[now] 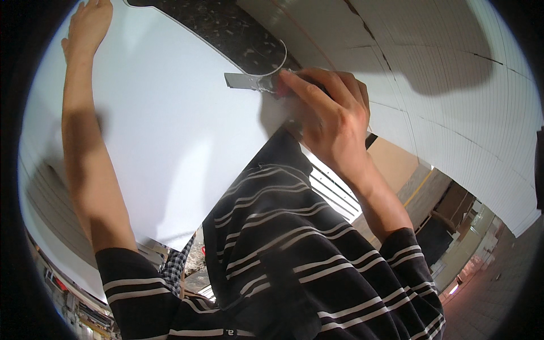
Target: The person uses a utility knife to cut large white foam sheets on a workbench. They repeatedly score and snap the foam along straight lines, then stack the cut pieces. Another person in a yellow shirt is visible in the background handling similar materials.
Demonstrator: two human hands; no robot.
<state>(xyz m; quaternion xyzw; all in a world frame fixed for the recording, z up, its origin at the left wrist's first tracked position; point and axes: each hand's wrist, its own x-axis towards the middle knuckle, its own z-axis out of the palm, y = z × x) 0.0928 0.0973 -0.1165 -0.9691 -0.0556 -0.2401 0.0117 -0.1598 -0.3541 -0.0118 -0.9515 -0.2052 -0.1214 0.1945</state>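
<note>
My right hand [334, 107] is closed around a tool with a flat grey metal blade [242, 81]; its grip is mostly hidden by my fingers, with a bit of red showing. The blade lies at the right edge of a large white panel [170, 102]. A thin pale strip [283, 54] curls up beside the tool, and its narrow line runs on along the panel's far edge. At the far left, my left hand [90, 28] rests on the panel with its fingers stretched out, the tips partly cut off by the picture's upper rim.
Stacks of white boards [453, 107] stand on the right. Dark speckled floor [226, 34] shows beyond the panel. A tan board [394, 161] and a dark box-like thing [435, 238] lie at the lower right. Shelved clutter [85, 317] is at the lower left.
</note>
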